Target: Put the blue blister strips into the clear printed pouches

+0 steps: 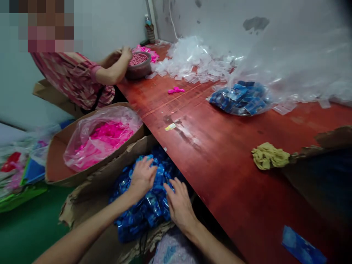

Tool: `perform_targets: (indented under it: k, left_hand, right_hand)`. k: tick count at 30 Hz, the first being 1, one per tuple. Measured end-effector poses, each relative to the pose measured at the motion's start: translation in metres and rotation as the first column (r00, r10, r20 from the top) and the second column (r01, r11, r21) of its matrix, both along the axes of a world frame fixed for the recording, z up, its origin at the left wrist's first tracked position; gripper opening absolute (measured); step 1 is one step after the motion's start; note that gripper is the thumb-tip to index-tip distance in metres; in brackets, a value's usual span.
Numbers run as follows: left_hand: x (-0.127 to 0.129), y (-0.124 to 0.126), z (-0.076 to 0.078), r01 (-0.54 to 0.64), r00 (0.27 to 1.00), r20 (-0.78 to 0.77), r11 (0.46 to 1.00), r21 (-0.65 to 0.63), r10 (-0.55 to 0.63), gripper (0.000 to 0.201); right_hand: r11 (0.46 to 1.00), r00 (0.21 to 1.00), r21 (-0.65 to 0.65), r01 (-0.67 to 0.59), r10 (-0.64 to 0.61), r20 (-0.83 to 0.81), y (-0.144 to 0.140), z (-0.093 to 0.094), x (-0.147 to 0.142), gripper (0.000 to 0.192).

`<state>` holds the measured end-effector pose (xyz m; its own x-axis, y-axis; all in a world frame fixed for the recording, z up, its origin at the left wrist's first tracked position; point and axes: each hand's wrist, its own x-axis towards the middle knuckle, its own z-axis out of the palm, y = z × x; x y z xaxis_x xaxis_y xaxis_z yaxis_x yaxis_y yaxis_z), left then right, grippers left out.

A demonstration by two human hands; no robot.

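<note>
Both my hands reach down into a torn cardboard box (90,190) beside the table, filled with small blue plastic packets (145,212). My left hand (141,176) lies palm down on the packets, fingers spread. My right hand (178,203) presses on the heap just to its right, fingers also apart. Whether either hand grips a packet is hidden under the palms. A second heap of blue packets (240,97) lies on the red table (220,157), partly under a clear plastic sheet.
Another person (79,77) at the far left reaches into a bowl of pink beads (139,64). A box with a bag of pink pieces (101,139) stands by the table. Clear plastic bits (192,60), a yellow rag (268,156) and a brown box (327,168) occupy the table.
</note>
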<state>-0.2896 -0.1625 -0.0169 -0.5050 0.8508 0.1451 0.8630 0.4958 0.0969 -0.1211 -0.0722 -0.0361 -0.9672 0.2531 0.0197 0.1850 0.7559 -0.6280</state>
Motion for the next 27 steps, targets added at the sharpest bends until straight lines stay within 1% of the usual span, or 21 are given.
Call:
perform_targets:
  k: [2,3,5,7,8,9,11,13,15,18,20,22,23,25,26,27]
  left_hand:
    - [0.023,0.019,-0.016,0.103,0.991,0.095,0.993,-0.056,-0.097,0.027]
    - [0.03,0.032,-0.025,0.15,0.978,0.166,0.981,-0.123,-0.129,0.029]
    - [0.033,0.059,-0.044,0.21,0.96,0.221,0.962,-0.172,-0.17,0.027]
    - [0.025,0.078,-0.059,0.241,0.95,0.255,0.945,-0.22,-0.183,0.028]
    - [0.018,0.084,-0.066,0.241,0.949,0.264,0.939,-0.245,-0.174,0.029]
    - [0.011,0.086,-0.071,0.237,0.949,0.272,0.933,-0.272,-0.161,0.031]
    - [-0.002,0.081,-0.077,0.215,0.952,0.28,0.921,-0.325,-0.124,0.033]
    - [-0.01,0.066,-0.08,0.187,0.956,0.282,0.907,-0.377,-0.08,0.035]
    - [-0.015,0.045,-0.081,0.157,0.959,0.281,0.889,-0.429,-0.033,0.036]
    - [-0.018,0.004,-0.084,0.108,0.963,0.268,0.859,-0.501,0.035,0.04]
    - [-0.02,-0.029,-0.088,0.074,0.966,0.246,0.836,-0.544,0.075,0.049]
    - [-0.023,-0.068,-0.093,0.037,0.969,0.22,0.808,-0.588,0.115,0.061]
    - [-0.025,-0.089,-0.097,-0.009,0.968,0.187,0.772,-0.636,0.165,0.065]
    - [-0.029,-0.131,-0.103,-0.103,0.956,0.122,0.695,-0.712,0.267,0.062]
    - [-0.031,-0.151,-0.105,-0.143,0.952,0.085,0.674,-0.725,0.293,0.061]
    - [-0.034,-0.167,-0.106,-0.176,0.948,0.058,0.665,-0.726,0.314,0.06]
  right_hand:
    - [0.99,0.977,-0.01,0.14,-0.136,0.162,0.005,-0.016,0.005,0.05]
    - [0.981,0.955,-0.039,0.192,-0.177,0.239,0.007,-0.024,0.005,0.053]
    - [0.958,0.918,-0.139,0.249,-0.189,0.348,0.012,-0.036,-0.002,0.058]
    - [0.935,0.908,-0.238,0.263,-0.156,0.389,0.016,-0.045,-0.012,0.062]
    - [0.925,0.908,-0.272,0.264,-0.143,0.395,0.018,-0.048,-0.018,0.063]
    - [0.919,0.908,-0.294,0.263,-0.132,0.398,0.02,-0.05,-0.023,0.064]
    - [0.905,0.905,-0.335,0.262,-0.11,0.41,0.021,-0.055,-0.032,0.066]
    - [0.884,0.897,-0.384,0.266,-0.081,0.436,0.016,-0.058,-0.037,0.068]
    - [0.86,0.881,-0.43,0.274,-0.046,0.47,0.002,-0.061,-0.041,0.072]
    - [0.827,0.872,-0.496,0.265,0.014,0.49,-0.033,-0.063,-0.045,0.079]
    - [0.795,0.872,-0.561,0.229,0.089,0.481,-0.06,-0.061,-0.046,0.081]
    - [0.738,0.871,-0.657,0.155,0.213,0.444,-0.083,-0.056,-0.047,0.085]
    - [0.704,0.872,-0.703,0.1,0.279,0.402,-0.091,-0.052,-0.046,0.086]
    - [0.645,0.881,-0.764,-0.021,0.373,0.291,-0.1,-0.044,-0.045,0.084]
    - [0.634,0.888,-0.77,-0.071,0.392,0.241,-0.101,-0.038,-0.044,0.081]
    - [0.635,0.895,-0.765,-0.107,0.397,0.204,-0.1,-0.032,-0.043,0.077]
